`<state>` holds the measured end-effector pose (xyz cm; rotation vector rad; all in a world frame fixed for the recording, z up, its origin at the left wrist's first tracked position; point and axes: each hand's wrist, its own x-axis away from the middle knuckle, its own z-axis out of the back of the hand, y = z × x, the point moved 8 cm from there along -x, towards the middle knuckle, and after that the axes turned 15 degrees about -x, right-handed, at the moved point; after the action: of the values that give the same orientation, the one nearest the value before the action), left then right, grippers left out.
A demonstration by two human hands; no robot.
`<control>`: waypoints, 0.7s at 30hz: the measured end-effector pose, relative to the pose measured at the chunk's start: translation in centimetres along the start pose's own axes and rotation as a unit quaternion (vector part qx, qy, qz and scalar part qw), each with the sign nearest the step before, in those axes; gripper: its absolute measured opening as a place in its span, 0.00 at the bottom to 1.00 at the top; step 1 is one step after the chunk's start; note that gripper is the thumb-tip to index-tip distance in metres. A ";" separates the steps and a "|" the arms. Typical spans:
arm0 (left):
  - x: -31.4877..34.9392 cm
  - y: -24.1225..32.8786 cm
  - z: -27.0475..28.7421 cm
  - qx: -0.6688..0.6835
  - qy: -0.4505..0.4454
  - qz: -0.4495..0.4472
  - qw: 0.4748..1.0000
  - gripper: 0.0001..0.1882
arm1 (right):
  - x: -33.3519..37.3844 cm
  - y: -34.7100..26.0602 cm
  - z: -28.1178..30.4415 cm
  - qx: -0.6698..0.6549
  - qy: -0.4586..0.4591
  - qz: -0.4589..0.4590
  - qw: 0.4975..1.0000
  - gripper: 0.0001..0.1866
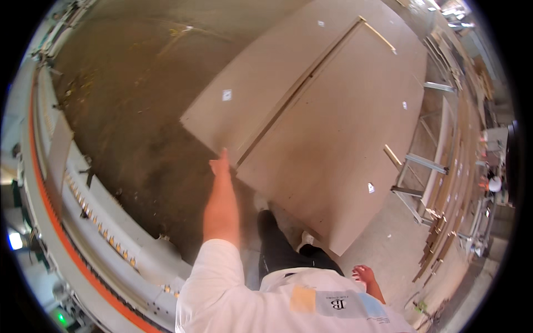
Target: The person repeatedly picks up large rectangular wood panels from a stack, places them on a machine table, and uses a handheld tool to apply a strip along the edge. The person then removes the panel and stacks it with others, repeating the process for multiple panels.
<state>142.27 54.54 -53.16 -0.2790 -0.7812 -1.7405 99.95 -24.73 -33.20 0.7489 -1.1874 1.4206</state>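
Two large brown boards (327, 127), or one board in two parts, lie in front of me with a long dark gap (300, 89) between them. My left arm is stretched forward. My left hand (221, 162) is over the near edge, close to the near end of that gap, with a finger pointing out and the thumb apart. Whether it touches the board I cannot tell; nothing shows in it. Low at my right side, well apart from the boards, my right hand (363, 273) hangs with loosely bent fingers and nothing visible in it.
A long machine with an orange strip (61, 233) curves along the left. Metal rack arms (426, 163) stand right of the boards, beside stacked long strips (449, 211). Wooden strips (392, 156) lie at the boards' right side. A person in a white hat (494, 184) is far right.
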 end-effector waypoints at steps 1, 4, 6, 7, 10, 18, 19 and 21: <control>-3.0 0.7 -0.5 0.022 0.018 0.047 0.998 0.75 | 1.8 -2.2 -2.3 0.031 -0.011 0.018 0.999 0.15; -5.2 6.4 -2.7 -0.003 0.017 0.124 0.992 0.77 | 6.2 -4.0 -7.1 -0.011 0.011 0.024 1.000 0.16; -5.2 8.1 -3.2 -0.025 0.036 0.154 0.987 0.75 | 8.0 -4.5 -8.7 -0.037 0.037 0.017 0.999 0.17; -4.9 8.2 -3.2 -0.029 0.042 0.160 0.986 0.74 | 8.6 -4.6 -9.3 -0.026 0.045 0.012 0.999 0.17; -3.6 8.7 -1.1 -0.027 0.072 0.159 0.984 0.69 | 9.1 -4.5 -11.2 -0.019 0.055 -0.011 0.998 0.16; -6.6 4.7 3.2 0.060 -0.022 0.032 0.997 0.44 | 7.0 -8.9 -17.5 0.005 -0.005 0.017 1.000 0.17; -8.0 2.8 2.6 0.068 -0.033 0.034 0.997 0.43 | 6.4 -10.4 -18.1 0.032 -0.024 0.033 0.999 0.17; -8.7 -0.8 1.5 0.079 -0.059 0.040 0.994 0.41 | 4.8 -12.6 -20.0 0.082 -0.061 0.062 0.993 0.17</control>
<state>143.97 62.21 -57.17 -0.3030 -0.9752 -1.5890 114.30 -5.42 -31.65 0.9000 -1.2395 1.6076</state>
